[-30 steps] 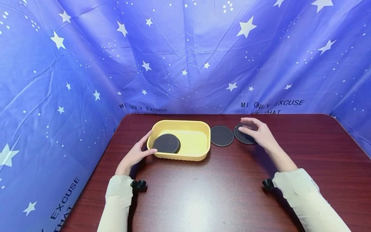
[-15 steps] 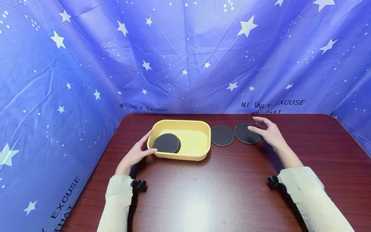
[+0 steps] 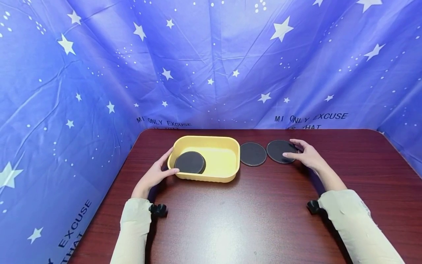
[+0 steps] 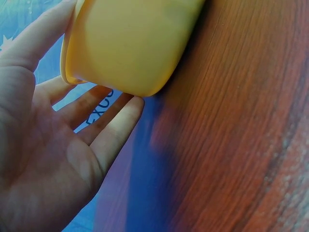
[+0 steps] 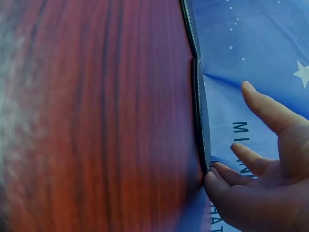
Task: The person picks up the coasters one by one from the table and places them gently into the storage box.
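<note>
A yellow rectangular box (image 3: 227, 177) stands on the table with a small stack of round black coasters (image 3: 189, 162) at its left end. My left hand (image 3: 155, 176) holds that end, thumb at the front rim and the other fingers along the outer wall, as the left wrist view shows on the box wall (image 4: 130, 48). Two black coasters with stitched edges lie flat right of the box: a nearer one (image 3: 253, 154) and a farther one (image 3: 278, 151). Over the farther coaster's right edge my right hand (image 3: 306, 153) spreads, thumb above it; its lower fingertips are right at the edge (image 5: 202, 116).
The dark red wooden table (image 3: 224, 220) extends in front of the box and to the right. A blue star-printed cloth (image 3: 211, 66) hangs behind and along the left side. Black camera mounts (image 3: 159, 210) sit at both wrists.
My right hand has moved right, from above the farther coaster to its right edge, and come lower. The left hand, the box and the coasters stay where they were.
</note>
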### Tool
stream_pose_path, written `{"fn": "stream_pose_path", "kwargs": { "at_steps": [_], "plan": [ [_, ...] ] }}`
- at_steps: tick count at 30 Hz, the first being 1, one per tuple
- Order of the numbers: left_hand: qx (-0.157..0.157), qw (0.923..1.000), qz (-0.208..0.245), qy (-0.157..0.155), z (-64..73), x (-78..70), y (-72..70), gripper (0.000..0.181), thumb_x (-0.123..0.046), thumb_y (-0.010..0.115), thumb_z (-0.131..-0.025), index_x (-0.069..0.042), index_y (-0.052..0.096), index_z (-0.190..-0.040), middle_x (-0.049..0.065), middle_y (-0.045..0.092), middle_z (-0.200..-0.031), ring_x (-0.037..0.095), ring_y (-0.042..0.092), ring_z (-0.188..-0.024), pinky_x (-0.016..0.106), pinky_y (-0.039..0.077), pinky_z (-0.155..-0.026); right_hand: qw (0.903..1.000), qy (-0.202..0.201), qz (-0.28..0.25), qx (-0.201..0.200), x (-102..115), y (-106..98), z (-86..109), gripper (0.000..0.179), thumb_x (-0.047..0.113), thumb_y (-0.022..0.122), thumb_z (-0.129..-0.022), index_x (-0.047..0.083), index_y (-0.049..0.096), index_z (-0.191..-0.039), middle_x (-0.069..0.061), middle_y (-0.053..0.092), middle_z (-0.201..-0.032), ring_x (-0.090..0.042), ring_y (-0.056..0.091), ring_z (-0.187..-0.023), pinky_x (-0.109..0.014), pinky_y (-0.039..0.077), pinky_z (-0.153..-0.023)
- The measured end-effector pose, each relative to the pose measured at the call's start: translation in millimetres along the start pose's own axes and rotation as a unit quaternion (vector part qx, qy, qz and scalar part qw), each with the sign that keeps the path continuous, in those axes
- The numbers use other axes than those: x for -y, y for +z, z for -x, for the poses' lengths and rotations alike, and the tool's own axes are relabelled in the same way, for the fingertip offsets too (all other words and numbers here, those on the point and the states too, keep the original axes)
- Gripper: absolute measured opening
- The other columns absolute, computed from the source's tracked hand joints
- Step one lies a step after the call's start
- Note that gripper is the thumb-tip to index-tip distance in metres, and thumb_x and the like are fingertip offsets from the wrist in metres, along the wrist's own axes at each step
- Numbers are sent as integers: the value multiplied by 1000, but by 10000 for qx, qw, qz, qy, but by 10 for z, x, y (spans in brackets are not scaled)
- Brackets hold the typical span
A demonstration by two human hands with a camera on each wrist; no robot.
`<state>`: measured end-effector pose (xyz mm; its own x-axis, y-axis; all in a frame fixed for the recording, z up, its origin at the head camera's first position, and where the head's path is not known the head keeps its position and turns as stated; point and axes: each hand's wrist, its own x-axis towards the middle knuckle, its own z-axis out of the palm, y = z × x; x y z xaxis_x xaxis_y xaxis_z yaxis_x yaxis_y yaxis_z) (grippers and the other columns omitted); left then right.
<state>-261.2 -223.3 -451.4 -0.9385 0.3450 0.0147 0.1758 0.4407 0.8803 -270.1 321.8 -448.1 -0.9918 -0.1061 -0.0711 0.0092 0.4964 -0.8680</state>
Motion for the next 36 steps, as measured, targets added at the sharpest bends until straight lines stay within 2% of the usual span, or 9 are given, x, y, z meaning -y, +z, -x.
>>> {"fn": "stream_pose_path", "kwargs": {
  "at_steps": [6, 12, 13, 17, 19, 20, 24, 28, 36],
  "plan": [
    [14, 10000, -10, 1, 5, 4, -14, 88, -17, 72, -91, -17, 19, -161, 9, 19, -167, 33, 20, -153, 56, 18, -123, 9986, -79, 470, 225, 4, 13, -11, 87, 16, 74, -87, -11, 23, -152, -38, 28, -153, -50, 32, -139, -58, 33, -110],
    [29, 10000, 56, 77, 4, 11, -16, 87, -16, 72, -92, -17, 19, -161, 9, 20, -167, 33, 20, -153, 56, 18, -124, 9963, -237, 768, 315, -15, 22, -16, 98, 28, 81, -80, -11, 25, -151, -40, 27, -151, -53, 34, -133, -61, 33, -107],
    [23, 10000, 46, 73, 4, 12, -16, 87, -16, 72, -92, -18, 19, -161, 9, 20, -167, 33, 20, -153, 56, 18, -124, 9954, -289, 879, 252, -35, 26, -24, 98, 30, 83, -79, -10, 28, -150, -40, 29, -149, -51, 36, -131, -57, 35, -107],
    [4, 10000, -14, 54, 1, 12, -17, 87, -18, 72, -91, -19, 20, -161, 9, 20, -167, 32, 19, -153, 57, 17, -124, 9913, -412, 1230, 225, -53, 23, -51, 101, 32, 85, -74, -12, 30, -147, -42, 30, -146, -53, 33, -130, -62, 32, -108],
    [-3, 10000, -62, 26, 4, 15, -18, 86, -19, 72, -91, -20, 21, -161, 8, 21, -167, 32, 19, -153, 57, 17, -124, 9884, -386, 1450, 221, -28, 27, -57, 99, 28, 85, -75, -13, 31, -147, -42, 30, -146, -54, 32, -133, -63, 31, -110],
    [-1, 10000, -77, 20, 5, 17, -18, 86, -19, 72, -91, -20, 21, -161, 9, 21, -167, 33, 18, -153, 58, 17, -123, 9876, -357, 1508, 269, -5, 26, -57, 100, 25, 84, -74, -15, 29, -147, -43, 29, -147, -56, 29, -135, -68, 26, -110],
    [-7, 10000, -62, 0, 7, 22, -15, 86, -19, 72, -92, -21, 21, -161, 8, 21, -167, 33, 19, -153, 58, 17, -123, 9812, -261, 1901, 216, 47, 35, -55, 96, 21, 84, -76, -12, 30, -148, -41, 30, -148, -57, 27, -135, -69, 25, -109],
    [3, 10000, 24, -28, 6, 20, -5, 86, -19, 72, -92, -20, 21, -161, 8, 21, -167, 32, 19, -154, 57, 16, -124, 9785, -280, 2037, 143, 46, 42, -49, 95, 19, 84, -76, -8, 30, -150, -40, 29, -147, -58, 23, -132, -70, 24, -105],
    [2, 9999, 23, -100, 13, -10, 16, 86, -20, 72, -91, -19, 21, -161, 8, 20, -167, 33, 17, -154, 57, 14, -124, 9820, -267, 1865, -160, 52, 38, 4, 104, 15, 86, -72, -3, 23, -153, -44, 18, -145, -63, 20, -127, -71, 24, -100]
  ]
}}
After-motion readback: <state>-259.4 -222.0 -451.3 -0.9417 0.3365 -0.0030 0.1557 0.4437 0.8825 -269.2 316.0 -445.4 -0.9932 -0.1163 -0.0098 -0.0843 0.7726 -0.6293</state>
